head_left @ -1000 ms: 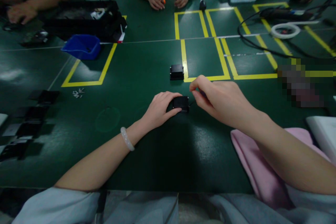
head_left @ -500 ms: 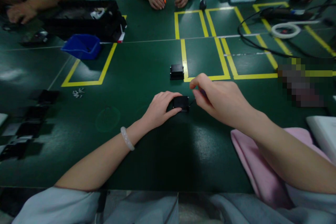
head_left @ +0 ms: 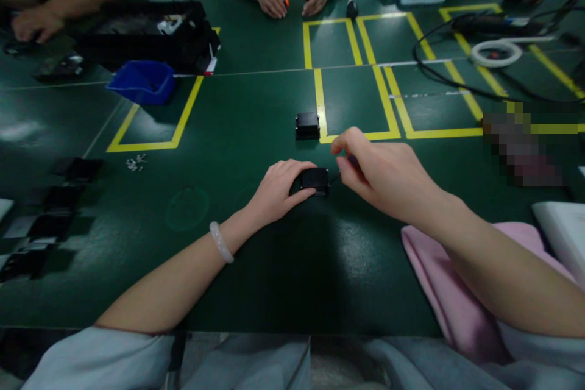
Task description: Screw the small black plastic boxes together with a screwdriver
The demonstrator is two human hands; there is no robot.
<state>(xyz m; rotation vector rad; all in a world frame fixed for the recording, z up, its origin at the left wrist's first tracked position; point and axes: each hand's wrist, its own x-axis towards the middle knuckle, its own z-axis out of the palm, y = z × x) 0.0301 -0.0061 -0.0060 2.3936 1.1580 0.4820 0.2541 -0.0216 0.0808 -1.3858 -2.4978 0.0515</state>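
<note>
Black block (head_left: 316, 178) on green table (head_left: 256, 274), gripped at its left end by your left hand (head_left: 280, 187).
Long axis looks left-right; your right hand (head_left: 388, 173) curls just off the right end, can't tell if holding the thin dark piece (head_left: 335, 178) there.

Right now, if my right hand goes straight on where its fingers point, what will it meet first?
Probably the small black box held in the left hand, close ahead of the right hand. Depth is unclear, so it might pass above this box.
</note>
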